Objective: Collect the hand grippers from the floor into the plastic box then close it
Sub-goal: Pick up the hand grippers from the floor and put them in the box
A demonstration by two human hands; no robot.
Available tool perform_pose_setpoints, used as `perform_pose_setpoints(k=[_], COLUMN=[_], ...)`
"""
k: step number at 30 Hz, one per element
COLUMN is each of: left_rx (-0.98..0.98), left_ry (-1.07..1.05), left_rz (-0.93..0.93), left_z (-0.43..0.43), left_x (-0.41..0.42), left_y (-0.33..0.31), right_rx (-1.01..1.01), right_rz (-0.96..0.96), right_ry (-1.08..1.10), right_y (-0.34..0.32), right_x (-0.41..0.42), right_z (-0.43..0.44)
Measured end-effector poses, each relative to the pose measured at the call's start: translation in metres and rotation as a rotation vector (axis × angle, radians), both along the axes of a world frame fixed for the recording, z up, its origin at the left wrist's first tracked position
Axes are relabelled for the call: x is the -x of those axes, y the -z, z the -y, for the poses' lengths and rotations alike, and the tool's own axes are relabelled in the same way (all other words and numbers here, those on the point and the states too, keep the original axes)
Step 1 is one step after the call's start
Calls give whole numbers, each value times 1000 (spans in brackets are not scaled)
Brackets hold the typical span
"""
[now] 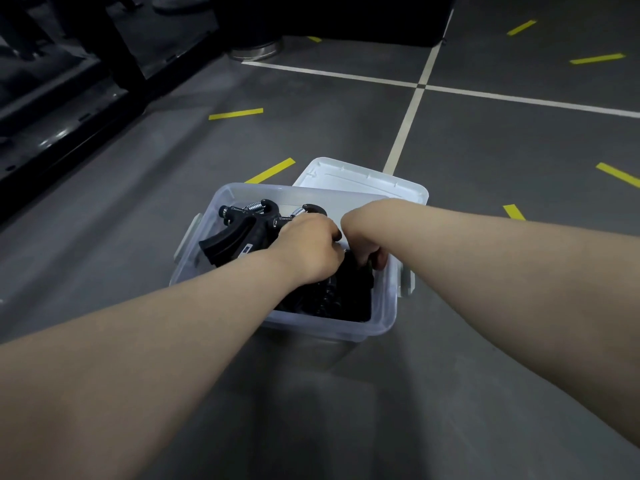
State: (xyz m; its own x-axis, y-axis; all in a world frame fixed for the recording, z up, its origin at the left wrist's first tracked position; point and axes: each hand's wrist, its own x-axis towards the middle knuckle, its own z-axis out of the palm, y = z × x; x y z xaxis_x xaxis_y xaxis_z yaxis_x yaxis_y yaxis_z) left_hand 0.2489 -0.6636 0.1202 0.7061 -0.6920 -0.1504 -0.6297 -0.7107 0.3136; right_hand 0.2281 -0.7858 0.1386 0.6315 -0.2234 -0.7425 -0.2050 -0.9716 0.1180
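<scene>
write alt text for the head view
Two arms reach into a plastic box of black hand grippers on a grey floor; the left hand sits among them, the right hand grips one. Its white lid lies behind.

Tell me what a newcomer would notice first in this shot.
Two bare arms meet at centre, left hand and right hand plunged into a clear box among black grippers with steel springs. Its white lid sits just behind it, not on. Yellow tape strips and white lines mark the grey floor around.
</scene>
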Motion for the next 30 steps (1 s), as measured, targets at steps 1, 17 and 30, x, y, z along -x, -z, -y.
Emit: perform_pose_setpoints(k=[1,17,30], left_rx=[2,-39,176], left_ry=[22,148,-266], left_rz=[-1,66,150], left_z=[-1,-11,-89], left_x=[0,-6,-33], left_y=[2,8,-45], right_rx=[24,-352,-657], right_rz=[20,356,592], right_ry=[-52,292,374], right_y=[4,-51,-72], right_x=[2,-22,-38], right_z=[-3,32,-29])
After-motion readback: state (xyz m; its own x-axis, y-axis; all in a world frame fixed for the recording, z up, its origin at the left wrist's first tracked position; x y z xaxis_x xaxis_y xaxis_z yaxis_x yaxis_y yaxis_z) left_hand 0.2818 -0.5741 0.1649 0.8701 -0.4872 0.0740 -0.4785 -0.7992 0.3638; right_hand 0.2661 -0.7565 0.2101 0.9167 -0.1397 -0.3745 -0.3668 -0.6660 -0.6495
